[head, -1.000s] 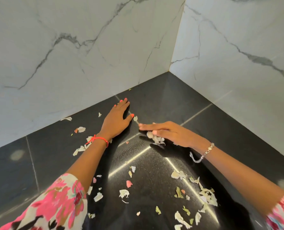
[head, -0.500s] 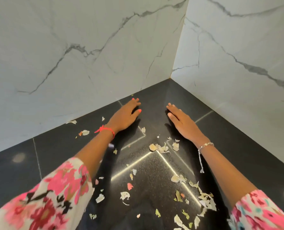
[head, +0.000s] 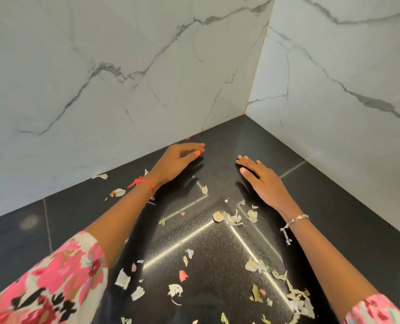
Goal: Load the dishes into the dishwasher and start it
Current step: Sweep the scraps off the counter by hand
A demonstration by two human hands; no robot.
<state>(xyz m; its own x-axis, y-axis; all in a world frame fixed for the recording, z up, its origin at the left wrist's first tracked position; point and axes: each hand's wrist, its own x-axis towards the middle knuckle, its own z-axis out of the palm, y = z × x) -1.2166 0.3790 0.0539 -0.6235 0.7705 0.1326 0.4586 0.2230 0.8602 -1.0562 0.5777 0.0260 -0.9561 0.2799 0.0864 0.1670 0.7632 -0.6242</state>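
No dishes and no dishwasher are in view. My left hand (head: 178, 160) lies palm down on the black counter (head: 334, 206) close to the left marble wall, fingers loosely curled, holding nothing. My right hand (head: 262, 178) rests flat on the counter a short way to its right, fingers stretched toward the corner, also empty. A small heap of pale peel scraps (head: 231, 217) lies just in front of my right wrist. More scraps (head: 175, 289) are scattered over the counter nearer to me.
White marble walls (head: 124, 78) meet in a corner (head: 245, 112) just beyond my hands and close off the counter at the back and right. Loose peel bits (head: 118, 192) lie left of my left wrist, and another cluster (head: 297, 300) sits under my right forearm.
My right hand let go of the scraps it was pinching and moved forward, now flat. My left hand slid toward the corner along the wall. The released heap stays behind.
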